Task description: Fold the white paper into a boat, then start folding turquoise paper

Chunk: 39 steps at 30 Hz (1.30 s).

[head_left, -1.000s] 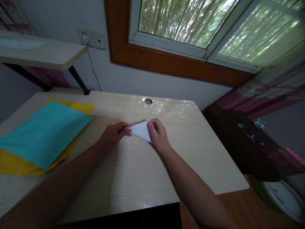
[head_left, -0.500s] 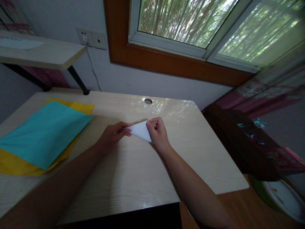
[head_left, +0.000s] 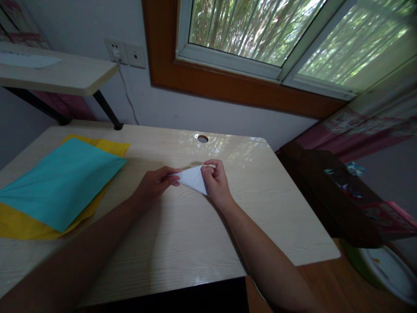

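A small white folded paper [head_left: 193, 178], triangular in outline, lies low over the middle of a pale wooden desk [head_left: 182, 234]. My left hand [head_left: 155, 182] pinches its left corner between thumb and fingers. My right hand [head_left: 216, 181] grips its right side, fingers curled over the upper edge. Part of the paper is hidden under my right hand.
A turquoise sheet [head_left: 61, 180] lies on a yellow sheet [head_left: 19, 224] at the desk's left. A cable hole [head_left: 202, 138] sits near the back edge. A raised shelf [head_left: 58, 74] stands at back left, a dark chair [head_left: 329, 191] to the right, a window above.
My right hand's fingers have curled a little tighter over the paper's upper right edge. The left hand and the coloured sheets have stayed put.
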Each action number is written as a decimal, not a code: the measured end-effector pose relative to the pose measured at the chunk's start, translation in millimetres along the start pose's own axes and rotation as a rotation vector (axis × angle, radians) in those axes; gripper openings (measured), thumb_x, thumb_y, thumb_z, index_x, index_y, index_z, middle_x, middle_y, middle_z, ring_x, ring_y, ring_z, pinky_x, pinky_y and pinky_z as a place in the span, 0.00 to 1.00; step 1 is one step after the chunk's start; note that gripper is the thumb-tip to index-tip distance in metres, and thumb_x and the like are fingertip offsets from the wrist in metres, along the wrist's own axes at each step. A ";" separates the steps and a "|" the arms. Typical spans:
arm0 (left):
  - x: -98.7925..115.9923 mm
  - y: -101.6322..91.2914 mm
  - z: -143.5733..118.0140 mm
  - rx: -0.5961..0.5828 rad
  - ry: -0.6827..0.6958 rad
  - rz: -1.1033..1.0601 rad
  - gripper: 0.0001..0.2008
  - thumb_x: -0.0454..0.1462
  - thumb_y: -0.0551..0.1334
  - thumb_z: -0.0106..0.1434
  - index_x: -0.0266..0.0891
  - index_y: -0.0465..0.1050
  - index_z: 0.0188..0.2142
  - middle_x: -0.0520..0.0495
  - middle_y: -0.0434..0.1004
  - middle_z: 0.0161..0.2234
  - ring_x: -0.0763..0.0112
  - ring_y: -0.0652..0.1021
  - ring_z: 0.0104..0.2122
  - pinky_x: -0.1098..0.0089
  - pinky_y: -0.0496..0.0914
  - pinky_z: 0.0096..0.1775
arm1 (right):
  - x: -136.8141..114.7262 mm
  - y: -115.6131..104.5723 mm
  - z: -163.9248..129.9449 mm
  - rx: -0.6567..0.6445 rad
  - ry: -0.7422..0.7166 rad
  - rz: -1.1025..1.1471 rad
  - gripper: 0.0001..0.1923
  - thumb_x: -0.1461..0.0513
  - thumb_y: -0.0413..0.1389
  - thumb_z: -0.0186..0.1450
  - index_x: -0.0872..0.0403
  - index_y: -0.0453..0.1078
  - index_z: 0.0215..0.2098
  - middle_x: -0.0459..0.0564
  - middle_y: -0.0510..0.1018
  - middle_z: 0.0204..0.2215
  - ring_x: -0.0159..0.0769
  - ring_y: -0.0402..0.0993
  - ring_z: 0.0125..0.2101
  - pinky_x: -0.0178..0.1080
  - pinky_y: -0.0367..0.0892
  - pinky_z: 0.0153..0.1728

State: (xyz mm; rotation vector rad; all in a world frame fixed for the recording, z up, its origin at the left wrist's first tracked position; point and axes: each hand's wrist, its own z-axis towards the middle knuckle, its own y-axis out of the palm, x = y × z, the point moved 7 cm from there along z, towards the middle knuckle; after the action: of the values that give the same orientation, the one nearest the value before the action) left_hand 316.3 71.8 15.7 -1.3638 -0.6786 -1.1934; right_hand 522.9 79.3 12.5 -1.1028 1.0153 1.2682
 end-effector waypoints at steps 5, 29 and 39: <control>-4.6 1.6 0.1 0.000 -0.022 -0.062 0.17 0.48 0.63 0.66 0.41 0.77 0.49 0.49 0.85 0.33 0.63 0.84 0.34 0.68 0.76 0.38 | 0.2 -0.5 0.2 0.008 -0.029 -0.067 0.14 0.52 0.54 0.68 0.48 0.60 0.46 0.37 0.61 0.21 0.30 0.57 0.21 0.32 0.54 0.22; -11.1 24.2 1.3 -0.281 -0.146 -0.198 0.14 0.46 0.66 0.61 0.41 0.78 0.42 0.49 0.84 0.32 0.65 0.82 0.32 0.69 0.75 0.34 | -2.4 15.6 -6.4 -0.241 -0.062 -0.216 0.09 0.55 0.54 0.69 0.49 0.60 0.42 0.37 0.62 0.21 0.30 0.58 0.21 0.33 0.53 0.23; -2.0 21.5 1.1 -0.258 -0.089 0.081 0.17 0.47 0.61 0.63 0.37 0.74 0.27 0.56 0.66 0.20 0.76 0.65 0.22 0.74 0.56 0.26 | -2.7 28.0 -9.3 -0.398 -0.093 -0.190 0.11 0.56 0.52 0.72 0.50 0.59 0.49 0.36 0.59 0.21 0.28 0.56 0.21 0.31 0.53 0.24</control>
State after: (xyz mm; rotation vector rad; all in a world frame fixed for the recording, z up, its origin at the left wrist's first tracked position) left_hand 335.5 69.2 6.2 -1.6529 -0.5388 -1.1907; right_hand 495.1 69.3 11.8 -1.3923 0.5837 1.3846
